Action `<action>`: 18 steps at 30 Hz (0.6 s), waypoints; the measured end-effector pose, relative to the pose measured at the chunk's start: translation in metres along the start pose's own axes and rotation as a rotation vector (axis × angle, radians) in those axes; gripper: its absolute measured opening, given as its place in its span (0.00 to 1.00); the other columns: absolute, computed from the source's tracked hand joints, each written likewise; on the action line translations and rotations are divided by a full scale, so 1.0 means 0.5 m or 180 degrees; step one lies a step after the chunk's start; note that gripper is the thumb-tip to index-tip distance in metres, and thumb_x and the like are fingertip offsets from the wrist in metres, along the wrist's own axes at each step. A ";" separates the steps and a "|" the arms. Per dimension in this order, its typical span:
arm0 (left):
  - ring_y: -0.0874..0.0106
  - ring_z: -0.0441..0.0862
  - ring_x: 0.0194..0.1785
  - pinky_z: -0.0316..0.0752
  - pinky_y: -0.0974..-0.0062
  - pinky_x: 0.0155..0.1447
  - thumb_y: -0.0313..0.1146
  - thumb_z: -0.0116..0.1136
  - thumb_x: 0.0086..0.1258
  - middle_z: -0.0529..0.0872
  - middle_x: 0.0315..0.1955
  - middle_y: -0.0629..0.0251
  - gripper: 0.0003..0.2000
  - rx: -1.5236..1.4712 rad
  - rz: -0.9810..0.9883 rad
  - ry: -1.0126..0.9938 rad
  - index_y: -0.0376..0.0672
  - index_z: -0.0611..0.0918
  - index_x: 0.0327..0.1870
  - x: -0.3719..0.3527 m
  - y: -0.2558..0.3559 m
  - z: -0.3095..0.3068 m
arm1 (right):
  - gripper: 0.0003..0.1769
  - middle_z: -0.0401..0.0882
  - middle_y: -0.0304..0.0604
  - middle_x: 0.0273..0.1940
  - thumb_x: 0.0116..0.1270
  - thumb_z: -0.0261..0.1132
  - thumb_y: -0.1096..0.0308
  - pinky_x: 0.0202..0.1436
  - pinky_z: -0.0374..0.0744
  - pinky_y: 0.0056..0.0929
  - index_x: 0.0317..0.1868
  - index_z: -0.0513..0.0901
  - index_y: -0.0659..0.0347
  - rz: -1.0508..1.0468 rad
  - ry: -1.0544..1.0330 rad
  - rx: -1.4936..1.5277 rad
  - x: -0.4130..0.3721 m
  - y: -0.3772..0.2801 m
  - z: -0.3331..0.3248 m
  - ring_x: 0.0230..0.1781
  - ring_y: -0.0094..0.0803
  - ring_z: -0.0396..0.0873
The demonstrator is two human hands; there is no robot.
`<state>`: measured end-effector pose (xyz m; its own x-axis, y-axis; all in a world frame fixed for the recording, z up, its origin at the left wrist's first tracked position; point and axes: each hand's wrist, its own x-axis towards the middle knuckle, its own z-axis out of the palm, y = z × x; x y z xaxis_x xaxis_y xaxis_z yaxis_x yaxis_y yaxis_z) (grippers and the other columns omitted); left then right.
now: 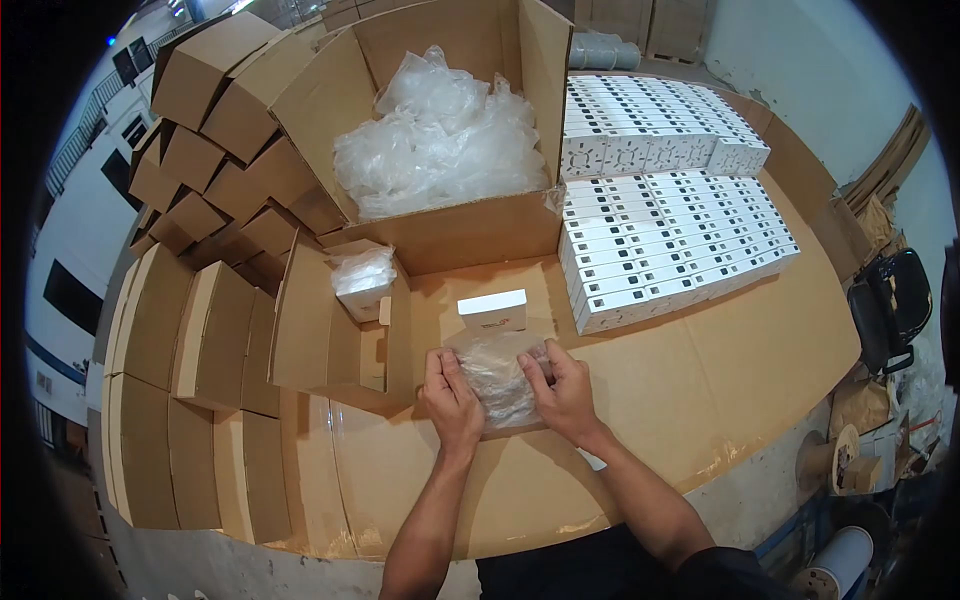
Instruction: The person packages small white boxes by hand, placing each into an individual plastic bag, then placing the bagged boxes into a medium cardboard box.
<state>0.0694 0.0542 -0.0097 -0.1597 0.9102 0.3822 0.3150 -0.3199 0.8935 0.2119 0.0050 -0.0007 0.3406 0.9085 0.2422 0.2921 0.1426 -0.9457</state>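
Note:
Between my two hands is a crinkled clear plastic bag [498, 385], low over the cardboard-covered table. My left hand [452, 398] pinches the bag's left edge, thumb on top. At its right edge, my right hand [562, 390] grips it with thumb and fingers pressed together. A small white box [492, 311] with a printed mark stands up at the bag's far edge, its lower part overlapped by the plastic. To the left is an open brown carton [340, 340], which holds white boxes wrapped in clear plastic [362, 275].
A large open carton [450, 235] full of clear plastic bags [440, 140] stands behind. Stacked white boxes [670, 240] cover the table's right back. Brown cartons [215, 165] are piled at the left, with more cartons [200, 390] along the left edge. A black chair [885, 310] is beyond the right edge.

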 end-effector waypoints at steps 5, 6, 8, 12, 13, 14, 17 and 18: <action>0.79 0.80 0.33 0.75 0.77 0.37 0.32 0.63 0.77 0.81 0.29 0.68 0.08 -0.0569 -0.0193 -0.0608 0.37 0.77 0.43 -0.008 -0.011 0.000 | 0.10 0.79 0.32 0.26 0.78 0.65 0.67 0.32 0.72 0.19 0.41 0.84 0.67 0.0439 -0.0057 0.1083 0.008 0.010 -0.004 0.28 0.13 0.72; 0.80 0.82 0.37 0.78 0.79 0.40 0.29 0.70 0.71 0.83 0.33 0.68 0.12 -0.0910 -0.0057 -0.0718 0.37 0.77 0.46 -0.007 -0.011 0.003 | 0.09 0.82 0.33 0.29 0.78 0.64 0.68 0.34 0.75 0.20 0.42 0.85 0.67 0.0497 -0.0141 0.1214 0.012 0.011 -0.012 0.30 0.14 0.75; 0.78 0.82 0.42 0.78 0.78 0.47 0.26 0.73 0.66 0.82 0.38 0.69 0.16 -0.1029 -0.0350 -0.0998 0.38 0.77 0.49 -0.012 -0.003 -0.008 | 0.09 0.85 0.33 0.32 0.78 0.64 0.69 0.36 0.77 0.20 0.43 0.85 0.67 0.0556 -0.0213 0.1345 0.016 0.011 -0.025 0.32 0.16 0.77; 0.77 0.81 0.47 0.78 0.78 0.53 0.21 0.78 0.59 0.80 0.42 0.69 0.24 -0.1236 -0.0540 -0.1184 0.40 0.76 0.52 -0.010 0.008 -0.012 | 0.08 0.86 0.35 0.34 0.77 0.66 0.71 0.38 0.79 0.20 0.47 0.86 0.68 0.0469 -0.0186 0.1232 0.020 0.015 -0.032 0.33 0.17 0.79; 0.77 0.81 0.47 0.78 0.78 0.53 0.21 0.78 0.59 0.80 0.42 0.69 0.24 -0.1236 -0.0535 -0.1183 0.40 0.76 0.52 -0.009 0.012 -0.013 | 0.08 0.87 0.36 0.34 0.77 0.66 0.71 0.39 0.79 0.19 0.48 0.86 0.68 0.0320 0.0072 0.1247 0.021 0.015 -0.031 0.33 0.18 0.80; 0.77 0.82 0.47 0.78 0.79 0.52 0.20 0.77 0.59 0.81 0.43 0.69 0.24 -0.1252 -0.0602 -0.1196 0.40 0.75 0.52 -0.009 0.016 -0.015 | 0.08 0.87 0.36 0.34 0.77 0.66 0.71 0.39 0.79 0.19 0.48 0.86 0.68 0.0318 0.0071 0.1250 0.021 0.012 -0.029 0.33 0.18 0.80; 0.77 0.83 0.47 0.79 0.79 0.52 0.19 0.76 0.60 0.82 0.44 0.67 0.24 -0.1245 -0.0669 -0.1275 0.40 0.75 0.53 -0.011 0.011 -0.016 | 0.09 0.89 0.42 0.41 0.71 0.70 0.72 0.48 0.81 0.27 0.49 0.86 0.65 -0.0116 0.0645 0.0881 0.023 -0.020 -0.037 0.39 0.28 0.84; 0.76 0.84 0.47 0.80 0.78 0.52 0.19 0.76 0.60 0.82 0.45 0.66 0.24 -0.1222 -0.0661 -0.1347 0.40 0.74 0.54 -0.012 0.006 -0.016 | 0.11 0.88 0.44 0.46 0.66 0.72 0.73 0.54 0.79 0.32 0.49 0.87 0.63 -0.0955 0.0552 -0.0001 0.031 -0.032 -0.051 0.45 0.34 0.83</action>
<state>0.0637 0.0458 -0.0073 0.2289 0.9641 0.1344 -0.0553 -0.1250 0.9906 0.2352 0.0068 0.0236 0.3863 0.7458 0.5427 0.4025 0.3931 -0.8267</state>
